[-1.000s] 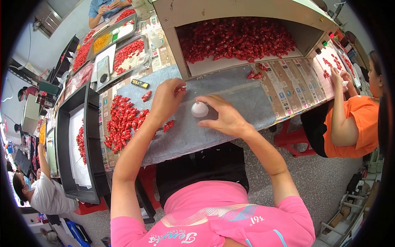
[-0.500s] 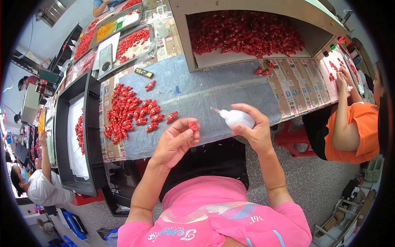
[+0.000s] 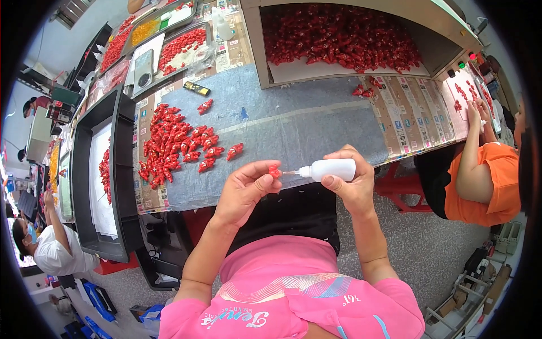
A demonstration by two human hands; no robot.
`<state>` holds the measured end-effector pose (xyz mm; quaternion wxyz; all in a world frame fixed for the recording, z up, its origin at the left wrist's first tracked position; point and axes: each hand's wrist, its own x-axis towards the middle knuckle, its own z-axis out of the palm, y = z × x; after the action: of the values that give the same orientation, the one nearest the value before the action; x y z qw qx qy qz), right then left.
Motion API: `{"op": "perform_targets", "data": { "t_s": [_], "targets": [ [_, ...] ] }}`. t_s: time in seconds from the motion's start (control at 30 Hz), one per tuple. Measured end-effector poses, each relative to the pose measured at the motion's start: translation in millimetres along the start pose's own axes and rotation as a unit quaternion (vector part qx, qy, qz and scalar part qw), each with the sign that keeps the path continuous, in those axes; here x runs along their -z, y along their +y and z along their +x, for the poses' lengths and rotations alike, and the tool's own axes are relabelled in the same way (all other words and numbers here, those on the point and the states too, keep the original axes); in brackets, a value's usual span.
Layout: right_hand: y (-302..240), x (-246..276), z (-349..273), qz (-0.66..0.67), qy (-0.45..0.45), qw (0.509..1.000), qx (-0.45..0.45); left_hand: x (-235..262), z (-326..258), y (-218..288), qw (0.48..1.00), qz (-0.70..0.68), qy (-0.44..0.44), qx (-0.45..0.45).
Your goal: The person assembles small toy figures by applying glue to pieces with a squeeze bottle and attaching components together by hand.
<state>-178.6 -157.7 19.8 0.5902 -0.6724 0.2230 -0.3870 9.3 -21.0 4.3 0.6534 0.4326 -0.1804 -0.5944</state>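
Between the thumb and fingers of my left hand [image 3: 248,189] is a small red plastic figure [image 3: 275,172]. My right hand [image 3: 357,183] is closed round a white squeeze bottle [image 3: 334,169], held on its side. Its thin nozzle [image 3: 292,172] points left, and the tip meets the red figure or lies right against it; I cannot tell which. Both hands are over the near edge of the table. Beyond my left hand lies a pile of red figures [image 3: 166,141] on the grey-blue table cover [image 3: 282,124], with a single one [image 3: 235,151] nearest my fingers.
A black tray [image 3: 121,186] with white paper and red pieces stands at the left. At the back, a box-like shelf [image 3: 257,45] holds many red figures. A black-and-yellow tube [image 3: 196,88] lies near the pile. A co-worker in orange [image 3: 480,186] sits at the right.
My right hand has tipped the bottle level, bringing its nozzle to the red figure. My left hand still pinches the figure, shifted slightly right.
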Motion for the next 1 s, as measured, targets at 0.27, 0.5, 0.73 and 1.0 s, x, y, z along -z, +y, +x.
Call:
{"op": "perform_targets", "data": {
  "t_s": [0.27, 0.5, 0.73, 1.0],
  "targets": [
    [1.2, -2.5, 0.3, 0.011, 0.026, 0.999, -0.033, 0.9, 0.8, 0.7, 1.0, 0.007, 0.0, 0.007],
    [3.1, -1.3, 0.4, 0.009, 0.019, 0.999, -0.048, 2.3, 0.7, 1.0, 1.0, 0.015, -0.009, 0.011],
    [4.5, -0.4, 0.2, -0.009, 0.02, 0.999, -0.031, 0.4, 0.1, 1.6, 1.0, 0.014, 0.001, 0.016],
    [3.9, -0.2, -0.9, -0.006, 0.023, 0.999, -0.03, 0.7, 0.6, 1.0, 1.0, 0.021, -0.001, 0.013]
  ]
}}
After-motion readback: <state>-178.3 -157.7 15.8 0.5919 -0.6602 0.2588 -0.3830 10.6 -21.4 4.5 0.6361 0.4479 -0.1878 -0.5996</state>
